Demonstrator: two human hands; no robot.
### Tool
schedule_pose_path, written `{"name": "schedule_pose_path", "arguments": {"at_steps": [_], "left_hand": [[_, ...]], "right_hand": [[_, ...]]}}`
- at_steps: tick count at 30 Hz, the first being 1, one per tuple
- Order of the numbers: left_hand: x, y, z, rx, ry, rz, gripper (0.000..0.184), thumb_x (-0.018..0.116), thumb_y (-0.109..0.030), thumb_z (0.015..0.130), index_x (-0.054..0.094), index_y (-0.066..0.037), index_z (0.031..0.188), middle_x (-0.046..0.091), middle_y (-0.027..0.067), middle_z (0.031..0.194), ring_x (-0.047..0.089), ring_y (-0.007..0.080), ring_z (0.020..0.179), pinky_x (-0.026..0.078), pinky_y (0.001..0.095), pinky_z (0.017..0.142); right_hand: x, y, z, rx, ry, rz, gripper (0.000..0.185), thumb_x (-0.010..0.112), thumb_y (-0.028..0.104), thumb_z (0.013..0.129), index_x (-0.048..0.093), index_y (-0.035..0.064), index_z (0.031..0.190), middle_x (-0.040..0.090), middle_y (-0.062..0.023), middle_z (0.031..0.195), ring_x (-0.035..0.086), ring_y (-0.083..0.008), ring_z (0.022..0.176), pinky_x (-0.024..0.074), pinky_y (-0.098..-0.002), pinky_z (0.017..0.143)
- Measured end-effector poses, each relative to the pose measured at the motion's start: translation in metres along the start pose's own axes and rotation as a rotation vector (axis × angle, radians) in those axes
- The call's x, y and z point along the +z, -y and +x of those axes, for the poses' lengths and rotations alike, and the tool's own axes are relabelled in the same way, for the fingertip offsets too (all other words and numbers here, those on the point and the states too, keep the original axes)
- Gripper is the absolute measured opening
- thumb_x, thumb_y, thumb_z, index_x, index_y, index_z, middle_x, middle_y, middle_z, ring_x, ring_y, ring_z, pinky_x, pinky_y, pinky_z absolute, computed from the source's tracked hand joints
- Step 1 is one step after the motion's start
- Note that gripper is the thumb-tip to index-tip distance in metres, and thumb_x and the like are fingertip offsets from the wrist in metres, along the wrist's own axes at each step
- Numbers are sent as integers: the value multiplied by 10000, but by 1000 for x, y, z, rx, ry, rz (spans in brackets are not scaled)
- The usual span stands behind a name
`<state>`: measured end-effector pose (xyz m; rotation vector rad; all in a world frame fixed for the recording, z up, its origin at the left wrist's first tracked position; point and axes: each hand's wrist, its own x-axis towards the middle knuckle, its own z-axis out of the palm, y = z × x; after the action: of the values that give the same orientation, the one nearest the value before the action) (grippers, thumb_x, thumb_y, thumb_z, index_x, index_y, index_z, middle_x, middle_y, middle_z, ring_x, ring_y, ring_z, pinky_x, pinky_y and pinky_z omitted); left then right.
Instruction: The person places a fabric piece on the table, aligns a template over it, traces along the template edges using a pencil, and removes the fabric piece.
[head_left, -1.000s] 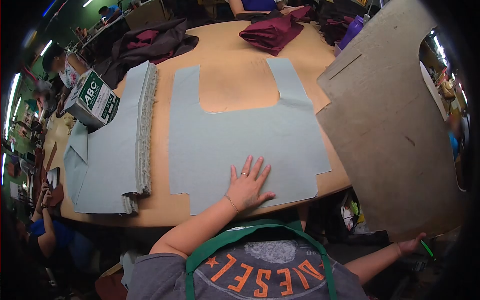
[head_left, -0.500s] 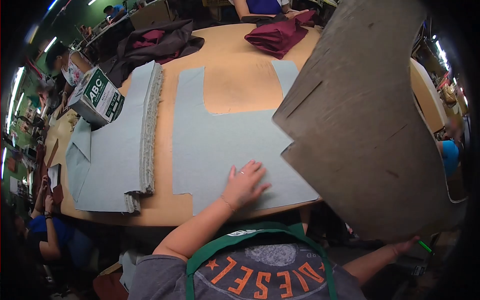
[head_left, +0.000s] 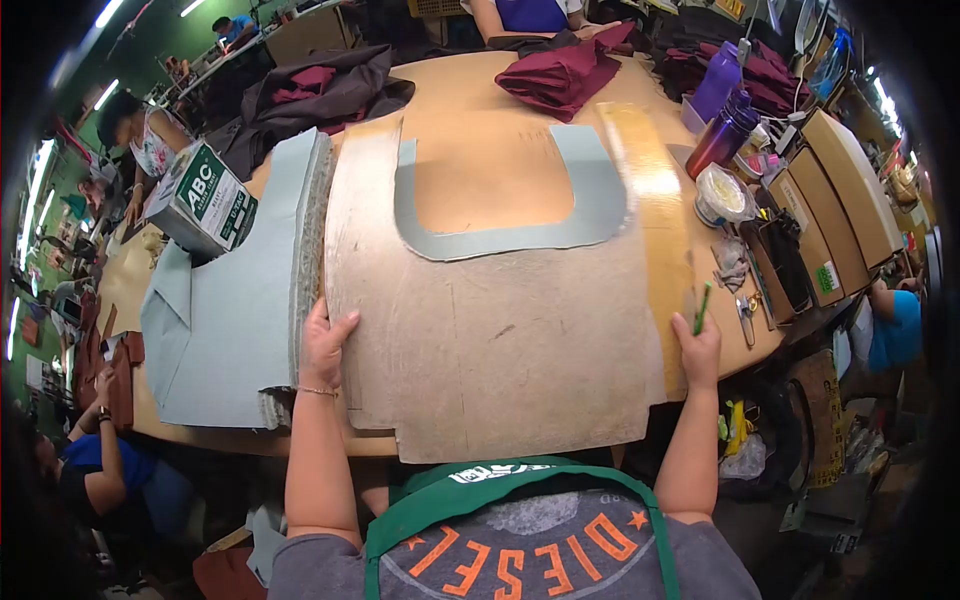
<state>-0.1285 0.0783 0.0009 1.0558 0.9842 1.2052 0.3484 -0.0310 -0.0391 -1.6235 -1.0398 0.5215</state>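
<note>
Tan table point(head_left: 460, 95) has brown template point(head_left: 520, 360) over blue-grey fabric point(head_left: 592, 185), left hand point(head_left: 324, 347) gripping template's edge at nine o'clock, right hand point(head_left: 701, 352) clutching green pen point(head_left: 703, 308) at three.

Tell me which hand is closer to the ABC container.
Left. The left hand is at the left edge of the board, to the right of the ABC container; the right hand, holding a green pen, is across at the board's right side, farther away.
</note>
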Motion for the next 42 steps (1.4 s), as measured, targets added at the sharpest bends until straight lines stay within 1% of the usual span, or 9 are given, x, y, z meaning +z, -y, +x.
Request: {"name": "schedule_pose_path", "arguments": {"at_steps": [5,11,17,23,26,30,32,35,42], "left_hand": [[-21,25,22,-84,-146,56,466,603,-36,777,419,35,1199,562,114,1094,552,179,971,431,294,856],[-23,59,62,-10,-111,612,527,675,-105,715,456,67,1162,590,159,1050,581,226,936,442,305,831],[6,35,56,88,-239,1112,573,715,-180,662,482,64,1125,592,260,973,583,339,925,441,349,829],[19,32,53,-60,-314,1292,618,721,-245,678,464,46,1158,511,252,1115,494,384,1048,407,378,871],[7,45,35,331,-298,1391,638,716,-272,685,453,20,1188,416,232,1222,393,393,1144,357,406,923],[17,21,-55,600,271,1311,678,716,-413,658,475,-129,1225,361,143,1318,284,381,1243,230,530,989],[29,34,-103,466,444,1395,662,714,-475,631,504,-214,1202,360,87,1336,242,364,1278,143,597,990],[47,54,-118,446,505,1390,453,696,-387,683,591,-217,1089,369,63,1330,230,350,1289,127,628,974],[61,52,-60,551,243,1395,297,667,-208,717,618,-131,1001,428,87,1272,302,349,1251,240,563,963]], "right_hand": [[33,15,38,30,119,-451,348,639,274,765,545,1,959,587,-168,716,592,-217,692,465,-305,648],[51,3,53,16,119,-734,442,589,386,775,527,34,1036,603,-246,875,577,-398,859,459,-440,724],[57,7,60,51,129,-789,419,573,376,791,512,50,1046,602,-248,863,583,-399,832,460,-445,717],[63,12,62,43,87,-864,373,578,376,789,551,46,959,596,-229,839,581,-378,813,457,-445,703],[56,10,51,-142,-18,-997,343,621,329,763,575,30,926,571,-194,839,563,-346,825,459,-406,717],[0,15,14,-155,58,-592,309,695,186,681,594,21,922,544,-135,821,552,-281,814,456,-351,712],[-20,23,-21,-81,195,-506,328,724,129,635,598,22,917,543,-119,807,556,-256,790,454,-335,699],[-20,29,-57,-104,318,-447,359,758,105,586,601,20,897,539,-107,790,569,-232,757,457,-313,670],[14,9,-49,-171,47,-461,326,745,103,623,597,11,898,539,-92,805,569,-215,735,467,-310,641]]}}
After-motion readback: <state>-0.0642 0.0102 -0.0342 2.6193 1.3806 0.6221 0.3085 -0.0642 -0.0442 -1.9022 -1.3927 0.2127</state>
